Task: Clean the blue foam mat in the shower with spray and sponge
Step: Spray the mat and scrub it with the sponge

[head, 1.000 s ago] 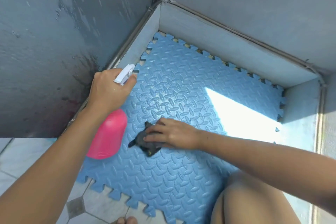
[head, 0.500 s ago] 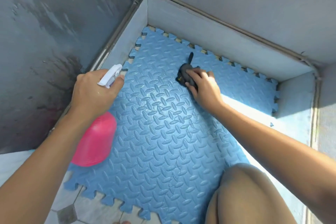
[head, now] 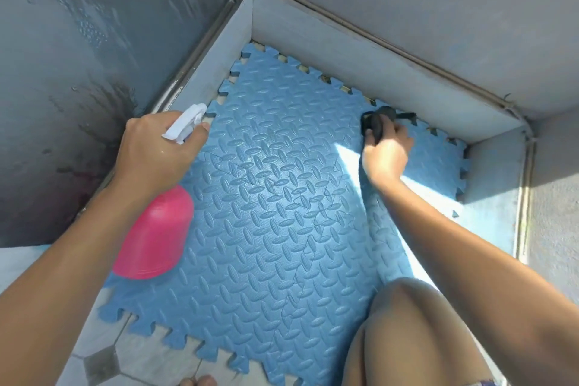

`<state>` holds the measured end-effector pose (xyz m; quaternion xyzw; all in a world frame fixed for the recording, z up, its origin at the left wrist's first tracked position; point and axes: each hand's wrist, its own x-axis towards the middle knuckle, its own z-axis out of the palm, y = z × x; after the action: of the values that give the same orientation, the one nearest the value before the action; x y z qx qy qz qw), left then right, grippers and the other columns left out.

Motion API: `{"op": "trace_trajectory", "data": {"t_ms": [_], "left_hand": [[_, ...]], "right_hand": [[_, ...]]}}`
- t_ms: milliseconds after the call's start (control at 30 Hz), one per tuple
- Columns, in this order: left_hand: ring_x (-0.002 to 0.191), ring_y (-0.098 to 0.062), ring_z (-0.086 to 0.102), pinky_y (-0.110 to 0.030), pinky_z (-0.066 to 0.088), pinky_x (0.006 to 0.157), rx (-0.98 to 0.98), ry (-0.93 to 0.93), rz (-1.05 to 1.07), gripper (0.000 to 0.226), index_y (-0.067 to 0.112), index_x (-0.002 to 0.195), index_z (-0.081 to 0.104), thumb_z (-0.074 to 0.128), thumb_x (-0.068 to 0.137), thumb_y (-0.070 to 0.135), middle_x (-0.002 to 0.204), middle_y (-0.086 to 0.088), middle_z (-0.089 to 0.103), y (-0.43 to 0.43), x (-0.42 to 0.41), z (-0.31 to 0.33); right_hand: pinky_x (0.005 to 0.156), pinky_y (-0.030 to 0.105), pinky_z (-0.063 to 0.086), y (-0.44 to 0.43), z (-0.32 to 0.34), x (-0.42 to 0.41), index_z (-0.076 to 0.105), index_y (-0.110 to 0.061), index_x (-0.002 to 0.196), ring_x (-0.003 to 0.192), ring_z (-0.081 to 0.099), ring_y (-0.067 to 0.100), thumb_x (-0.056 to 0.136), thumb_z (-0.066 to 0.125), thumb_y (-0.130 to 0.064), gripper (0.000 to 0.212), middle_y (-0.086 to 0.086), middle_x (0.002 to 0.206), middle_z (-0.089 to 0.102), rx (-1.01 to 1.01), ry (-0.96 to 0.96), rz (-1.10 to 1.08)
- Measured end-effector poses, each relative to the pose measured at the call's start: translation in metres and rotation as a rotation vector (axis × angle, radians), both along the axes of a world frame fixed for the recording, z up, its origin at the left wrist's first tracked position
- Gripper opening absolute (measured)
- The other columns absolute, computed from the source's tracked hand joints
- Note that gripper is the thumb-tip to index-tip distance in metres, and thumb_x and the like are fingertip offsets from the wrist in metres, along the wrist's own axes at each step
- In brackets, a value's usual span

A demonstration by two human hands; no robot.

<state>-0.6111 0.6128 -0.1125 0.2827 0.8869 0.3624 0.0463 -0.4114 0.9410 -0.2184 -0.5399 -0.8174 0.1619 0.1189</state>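
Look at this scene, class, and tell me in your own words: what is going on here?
A person crouches at the corner of a shower, cleaning a blue foam mat on its floor. The left hand grips a pink spray bottle by its white trigger head, over the mat's left side. The right hand holds a dark sponge down on the mat at its far edge, close to the low grey ledge. A bare knee shows at the lower right.

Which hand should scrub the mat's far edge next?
Probably the right hand: it holds the dark sponge against the blue foam mat right by that far edge. The left hand is busy gripping the pink spray bottle.
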Motion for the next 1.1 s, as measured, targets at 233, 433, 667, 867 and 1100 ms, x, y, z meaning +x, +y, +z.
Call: {"op": "trace_trajectory", "data": {"t_ms": [233,433,667,867,1100], "left_hand": [[0.061,-0.046,0.048,-0.040,0.039,0.056,-0.039,0.028,-0.021,0.053,0.001,0.063,0.046,0.059,0.091,0.044,0.055,-0.019,0.047,0.001,-0.004,-0.004],[0.057,-0.043,0.042,-0.035,0.031,0.057,-0.039,0.023,-0.019,0.056,0.003,0.062,0.036,0.057,0.091,0.046,0.054,-0.019,0.042,0.001,-0.006,-0.006],[0.056,-0.044,0.049,-0.046,0.042,0.052,0.061,-0.018,-0.005,0.057,-0.003,0.063,0.054,0.059,0.091,0.046,0.056,-0.026,0.047,-0.007,0.000,0.002],[0.057,-0.042,0.049,-0.047,0.045,0.056,0.146,-0.031,0.042,0.047,-0.002,0.070,0.059,0.058,0.094,0.038,0.057,-0.023,0.052,-0.030,0.013,0.004],[0.048,-0.028,0.048,-0.038,0.047,0.050,0.024,-0.158,0.020,0.059,0.004,0.064,0.058,0.065,0.084,0.058,0.052,-0.014,0.048,-0.038,0.027,0.010]], "right_hand": [[0.089,0.031,0.042,-0.149,-0.002,-0.073,0.058,-0.022,0.138,0.103,0.047,0.026,0.097,0.061,-0.031,0.042,0.006,0.132,0.057,-0.007,0.103,1.219],[0.100,0.048,0.046,-0.040,-0.002,-0.174,0.053,-0.021,0.144,0.118,0.048,0.037,0.098,0.058,-0.028,0.046,0.012,0.138,0.056,0.076,0.005,0.792],[0.105,0.041,0.037,-0.061,0.000,-0.203,0.057,-0.025,0.138,0.120,0.046,0.038,0.098,0.055,-0.032,0.041,0.009,0.140,0.053,0.007,0.021,0.479],[0.093,0.034,0.041,-0.165,-0.004,-0.147,0.068,-0.022,0.126,0.102,0.048,0.027,0.093,0.062,-0.036,0.036,0.007,0.122,0.059,-0.003,0.167,1.385],[0.092,0.043,0.047,-0.086,-0.002,-0.200,0.059,-0.023,0.136,0.105,0.053,0.035,0.090,0.064,-0.026,0.046,0.011,0.121,0.061,0.134,0.031,1.266]]}}
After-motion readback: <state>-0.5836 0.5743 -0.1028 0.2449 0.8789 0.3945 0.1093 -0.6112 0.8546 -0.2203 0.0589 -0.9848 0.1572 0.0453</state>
